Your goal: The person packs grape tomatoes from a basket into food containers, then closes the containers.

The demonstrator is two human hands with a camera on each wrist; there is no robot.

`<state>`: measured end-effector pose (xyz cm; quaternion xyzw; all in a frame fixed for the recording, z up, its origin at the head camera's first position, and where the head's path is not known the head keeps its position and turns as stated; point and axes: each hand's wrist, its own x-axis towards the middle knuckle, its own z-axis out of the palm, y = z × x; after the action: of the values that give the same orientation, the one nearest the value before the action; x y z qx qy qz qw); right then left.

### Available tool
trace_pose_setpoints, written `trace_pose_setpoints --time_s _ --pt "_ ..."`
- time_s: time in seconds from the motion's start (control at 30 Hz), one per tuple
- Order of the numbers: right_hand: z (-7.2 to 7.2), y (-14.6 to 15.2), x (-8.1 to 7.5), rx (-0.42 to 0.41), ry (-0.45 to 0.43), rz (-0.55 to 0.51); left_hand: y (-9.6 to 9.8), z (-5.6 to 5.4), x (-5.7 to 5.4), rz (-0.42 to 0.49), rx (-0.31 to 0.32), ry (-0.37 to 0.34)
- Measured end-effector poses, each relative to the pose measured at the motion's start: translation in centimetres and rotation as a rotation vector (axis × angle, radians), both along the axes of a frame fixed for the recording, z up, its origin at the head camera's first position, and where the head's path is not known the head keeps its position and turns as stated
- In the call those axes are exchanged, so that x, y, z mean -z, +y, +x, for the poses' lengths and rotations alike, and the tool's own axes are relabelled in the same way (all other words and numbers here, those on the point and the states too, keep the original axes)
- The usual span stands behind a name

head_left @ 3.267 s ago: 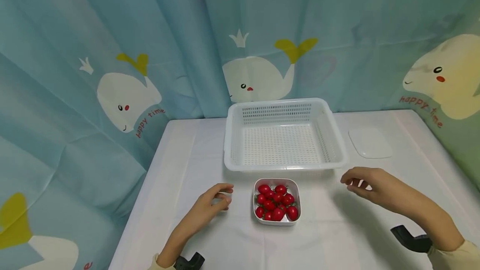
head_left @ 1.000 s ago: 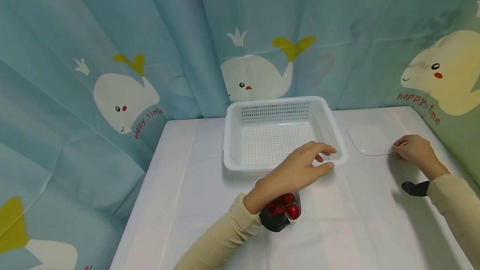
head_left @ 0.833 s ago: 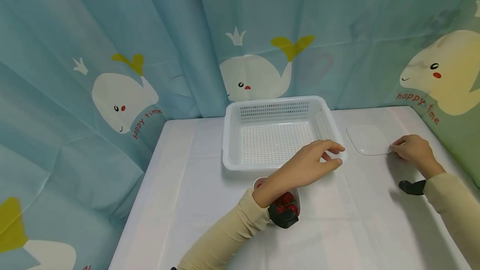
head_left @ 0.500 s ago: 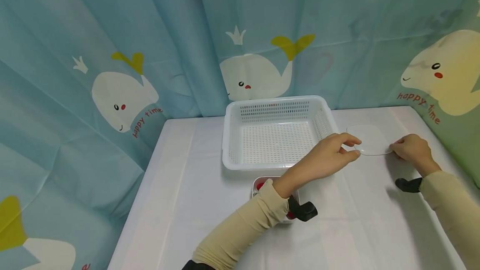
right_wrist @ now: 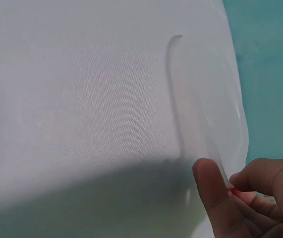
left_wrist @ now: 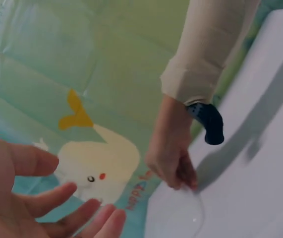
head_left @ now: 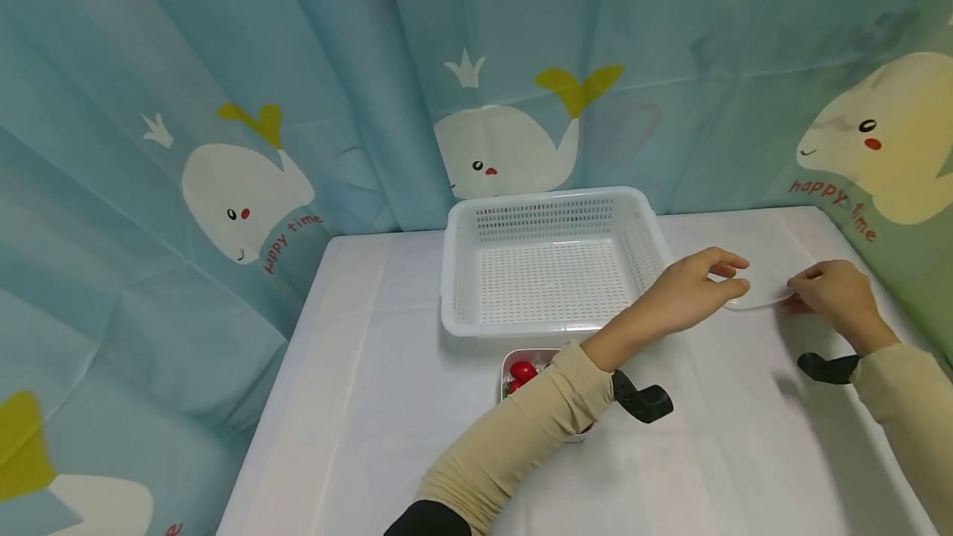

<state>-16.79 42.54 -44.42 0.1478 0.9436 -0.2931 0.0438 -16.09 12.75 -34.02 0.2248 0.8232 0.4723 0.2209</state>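
Note:
My right hand (head_left: 837,296) pinches the corner of a clear plastic lid (head_left: 767,286) between thumb and fingers at the table's right side. In the right wrist view the lid (right_wrist: 228,114) tilts up off the cloth, with the thumb on one face. My left hand (head_left: 688,292) reaches across to the lid's left side, thumb and fingers apart, fingertips overlapping it in the head view. In the left wrist view that left hand (left_wrist: 47,198) shows spread fingers with nothing between them. Cherry tomatoes (head_left: 524,371) sit in a small white container (head_left: 530,353), mostly hidden beneath my left sleeve.
A white perforated basket (head_left: 514,329) stands at the back middle of the white-clothed table (head_left: 402,354), just left of the hands. A blue curtain (head_left: 357,106) with whale prints hangs behind. My left forearm crosses over the tomato container.
My left hand has moved right from beside the tomatoes, across the basket's front, to the lid. My right hand has gone to the lid, pinched its corner, and now tilts it up.

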Motion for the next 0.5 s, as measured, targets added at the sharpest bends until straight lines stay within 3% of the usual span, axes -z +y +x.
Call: trace_pose_setpoints --time_s 0.17,0.27,0.5 --pt "1.0 0.0 -0.2 0.029 -0.004 -0.131 1.4 1.2 1.2 0.072 -0.119 -0.066" --pt "1.5 -0.1 -0.4 0.040 0.004 -0.206 2.2 2.0 1.8 0.100 -0.159 -0.090" --pt "2.7 -0.3 -0.8 0.089 0.002 -0.228 4.3 3.5 3.2 0.049 -0.240 -0.140"
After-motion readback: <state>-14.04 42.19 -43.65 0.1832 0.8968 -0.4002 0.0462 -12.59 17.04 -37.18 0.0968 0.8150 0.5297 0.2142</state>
